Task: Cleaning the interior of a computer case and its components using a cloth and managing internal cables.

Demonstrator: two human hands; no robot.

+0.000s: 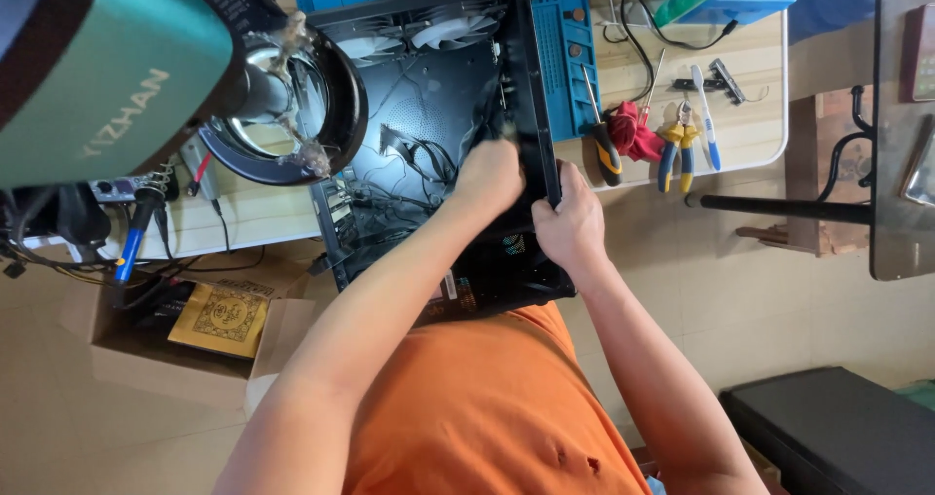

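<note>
Across the pale tabletop (750, 140) lies an open black computer case (429, 135), right hand (573, 224) fingers clamped on its right wall, left hand (490, 176) apparently pinching cables inside, where sharp edges could nick skin.

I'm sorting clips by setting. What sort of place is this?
Likely an electronics repair bench: an open black computer case with fans, pliers and a screwdriver alongside, and a magnifier lamp.

Bright even daylight, left hand (490, 174) motion-blurred
</note>
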